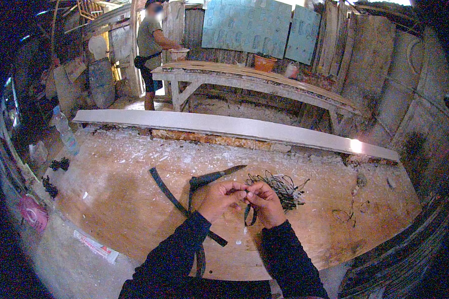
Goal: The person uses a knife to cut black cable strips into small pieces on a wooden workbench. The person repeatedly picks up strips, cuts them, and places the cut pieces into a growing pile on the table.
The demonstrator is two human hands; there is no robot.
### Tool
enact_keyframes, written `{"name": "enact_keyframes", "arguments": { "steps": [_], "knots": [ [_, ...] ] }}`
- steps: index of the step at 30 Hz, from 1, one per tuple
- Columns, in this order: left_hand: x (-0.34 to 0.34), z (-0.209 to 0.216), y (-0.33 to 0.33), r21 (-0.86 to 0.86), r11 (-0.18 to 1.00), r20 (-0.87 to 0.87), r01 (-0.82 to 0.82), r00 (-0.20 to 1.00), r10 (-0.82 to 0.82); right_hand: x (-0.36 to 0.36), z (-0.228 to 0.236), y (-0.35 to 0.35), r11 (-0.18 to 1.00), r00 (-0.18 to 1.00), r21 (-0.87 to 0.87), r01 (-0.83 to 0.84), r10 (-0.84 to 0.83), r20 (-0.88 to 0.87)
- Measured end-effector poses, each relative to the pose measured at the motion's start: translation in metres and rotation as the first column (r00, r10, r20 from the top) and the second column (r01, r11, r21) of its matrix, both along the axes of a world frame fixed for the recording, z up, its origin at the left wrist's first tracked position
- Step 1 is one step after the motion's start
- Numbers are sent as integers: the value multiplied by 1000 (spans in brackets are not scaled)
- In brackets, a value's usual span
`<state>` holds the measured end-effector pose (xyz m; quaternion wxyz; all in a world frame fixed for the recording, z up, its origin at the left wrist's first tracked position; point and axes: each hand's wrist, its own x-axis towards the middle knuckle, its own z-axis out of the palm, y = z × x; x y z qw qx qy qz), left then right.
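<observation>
My left hand [218,200] and my right hand [267,205] meet fingertip to fingertip over the wooden board, both closed in a pinch. Between them they hold a thin black strip [250,216], whose loop hangs below the fingers; its pinched end is hidden. Just beyond my left hand lies a knife [208,179] with a dark handle, its blade pointing right and away. A longer black strip [167,190] runs slantwise under my left forearm. Right behind my right hand is a tangled bundle of thin black cord [284,190].
A long pale plank [224,124] borders the far side of the board [119,214]. At left stand a plastic bottle [65,130] and small black bunches [60,164]. Loose cord [351,215] lies at right. Beyond, a person [152,47] stands beside a long bench [254,82].
</observation>
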<state>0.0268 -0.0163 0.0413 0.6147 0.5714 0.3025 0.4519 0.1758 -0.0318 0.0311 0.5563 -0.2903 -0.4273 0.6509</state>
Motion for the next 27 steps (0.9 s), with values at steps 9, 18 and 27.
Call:
{"name": "enact_keyframes", "arguments": {
  "steps": [9, 18, 27],
  "knots": [
    [-5, -6, 7, 135, 990, -97, 25, 995, -12, 5, -4, 2, 998, 1000, -53, -15, 15, 3],
    [-12, -18, 16, 102, 989, -66, 111, 992, -105, -1, 2, -2, 998, 996, -20, -67, 68, 59],
    [-9, -29, 20, 53, 997, 14, 63, 998, -64, -10, -1, 1, 992, 994, 125, -12, -2, 109]
  ]
}}
